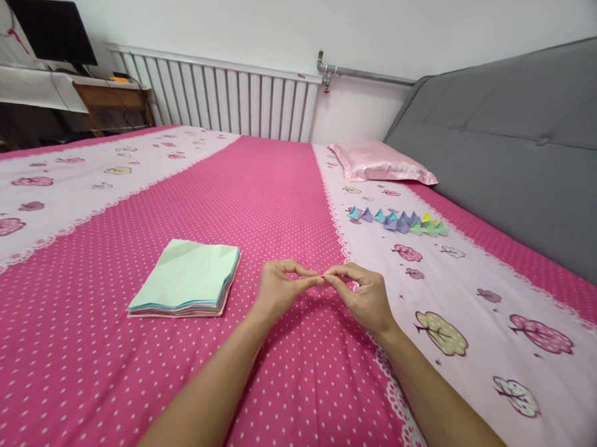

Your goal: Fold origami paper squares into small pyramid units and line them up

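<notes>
Pink polka-dot bed (279, 202), middle: left hand (278, 289) and right hand (367, 297), grips clamped on one tiny piece (317, 278); paper stack (188, 278) beside the left hand.

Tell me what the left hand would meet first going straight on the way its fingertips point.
The left hand points rightward at the right hand. Their pinched fingertips seem to meet around a small pale piece, so that piece, then the right hand, comes first; depth is unclear.
</notes>
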The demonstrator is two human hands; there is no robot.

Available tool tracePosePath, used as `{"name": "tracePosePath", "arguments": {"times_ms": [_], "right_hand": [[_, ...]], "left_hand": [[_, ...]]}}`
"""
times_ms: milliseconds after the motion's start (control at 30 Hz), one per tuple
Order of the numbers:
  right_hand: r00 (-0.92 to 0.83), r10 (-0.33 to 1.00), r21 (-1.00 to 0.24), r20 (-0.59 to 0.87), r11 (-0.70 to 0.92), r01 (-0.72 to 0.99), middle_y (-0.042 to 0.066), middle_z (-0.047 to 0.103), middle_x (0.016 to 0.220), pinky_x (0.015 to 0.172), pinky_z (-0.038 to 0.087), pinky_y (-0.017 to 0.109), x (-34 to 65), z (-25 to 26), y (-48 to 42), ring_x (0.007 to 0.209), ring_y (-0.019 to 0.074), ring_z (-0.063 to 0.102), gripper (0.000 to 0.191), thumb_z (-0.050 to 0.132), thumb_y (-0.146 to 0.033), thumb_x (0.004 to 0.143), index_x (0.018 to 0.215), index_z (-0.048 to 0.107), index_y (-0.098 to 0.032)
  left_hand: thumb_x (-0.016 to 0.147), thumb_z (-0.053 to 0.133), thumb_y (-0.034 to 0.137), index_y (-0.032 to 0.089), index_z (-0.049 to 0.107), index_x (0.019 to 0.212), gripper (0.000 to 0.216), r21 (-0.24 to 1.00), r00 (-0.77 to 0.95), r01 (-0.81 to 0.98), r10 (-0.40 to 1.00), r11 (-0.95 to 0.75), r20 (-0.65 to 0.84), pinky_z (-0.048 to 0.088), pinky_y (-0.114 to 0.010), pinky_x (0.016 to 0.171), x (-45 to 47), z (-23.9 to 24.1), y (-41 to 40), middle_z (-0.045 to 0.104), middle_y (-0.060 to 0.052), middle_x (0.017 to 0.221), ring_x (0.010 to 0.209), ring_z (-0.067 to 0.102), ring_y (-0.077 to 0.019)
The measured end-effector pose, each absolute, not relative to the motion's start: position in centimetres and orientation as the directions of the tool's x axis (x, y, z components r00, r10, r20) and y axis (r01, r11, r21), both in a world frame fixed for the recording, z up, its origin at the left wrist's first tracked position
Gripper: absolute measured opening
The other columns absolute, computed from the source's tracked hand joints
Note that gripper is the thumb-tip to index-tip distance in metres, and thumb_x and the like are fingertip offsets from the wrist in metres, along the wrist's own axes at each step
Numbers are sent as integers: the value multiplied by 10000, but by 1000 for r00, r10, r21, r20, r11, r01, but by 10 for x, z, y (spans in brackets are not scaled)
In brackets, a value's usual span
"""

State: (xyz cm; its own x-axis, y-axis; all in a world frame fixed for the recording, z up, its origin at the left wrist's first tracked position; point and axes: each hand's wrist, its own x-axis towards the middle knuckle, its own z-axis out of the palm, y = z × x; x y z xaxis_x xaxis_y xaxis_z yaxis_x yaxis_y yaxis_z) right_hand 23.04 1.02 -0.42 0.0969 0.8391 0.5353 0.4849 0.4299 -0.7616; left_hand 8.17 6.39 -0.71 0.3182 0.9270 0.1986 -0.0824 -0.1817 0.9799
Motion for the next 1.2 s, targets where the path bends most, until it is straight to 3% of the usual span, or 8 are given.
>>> {"name": "tracePosePath", "arguments": {"times_ms": [233,433,600,733,967,1200], "right_hand": [[199,889,-873,413,324,365,27,686,709,637,497,276,235,-7,15,654,165,627,158,599,-295,754,738,695,-171],[373,877,-951,302,252,177,38,695,755,682,487,281,229,-20,17,706,163,623,176,658,-325,709,776,696,-166],[444,868,-973,220,227,39,30,700,753,686,488,281,219,-21,15,703,153,620,183,677,-331,690,772,695,-170],[356,907,-970,225,242,-4,43,707,852,737,496,304,215,-16,12,792,177,639,227,681,-328,691,864,694,-180],[196,952,-969,237,246,-24,71,688,997,804,503,361,213,-9,8,937,219,627,299,664,-344,712,977,671,-204],[143,948,-955,283,293,-52,48,688,1018,852,483,352,215,-7,8,953,201,629,208,627,-295,753,940,688,-228]], "left_hand": [[700,652,279,154,721,770,159,979,387,-54,900,-194,200,465,-289,706,80,-8,70,701,-68,753,709,619,-166],[713,655,274,145,619,1035,349,975,488,-212,857,-67,165,454,-300,785,86,-11,64,660,-95,949,852,602,-169],[766,597,268,121,624,863,178,973,573,-220,816,66,75,458,-256,722,91,-15,59,646,-78,867,760,593,-132],[771,575,237,122,616,769,122,954,518,-259,855,151,6,453,-232,630,91,-16,63,618,-41,734,629,567,-106],[749,589,197,141,614,737,63,860,436,-462,900,217,7,438,-218,663,87,-18,71,593,-17,735,650,540,-88],[748,588,198,131,611,725,74,855,448,-476,893,206,34,432,-216,668,86,-14,71,584,-22,732,673,534,-92]]}}
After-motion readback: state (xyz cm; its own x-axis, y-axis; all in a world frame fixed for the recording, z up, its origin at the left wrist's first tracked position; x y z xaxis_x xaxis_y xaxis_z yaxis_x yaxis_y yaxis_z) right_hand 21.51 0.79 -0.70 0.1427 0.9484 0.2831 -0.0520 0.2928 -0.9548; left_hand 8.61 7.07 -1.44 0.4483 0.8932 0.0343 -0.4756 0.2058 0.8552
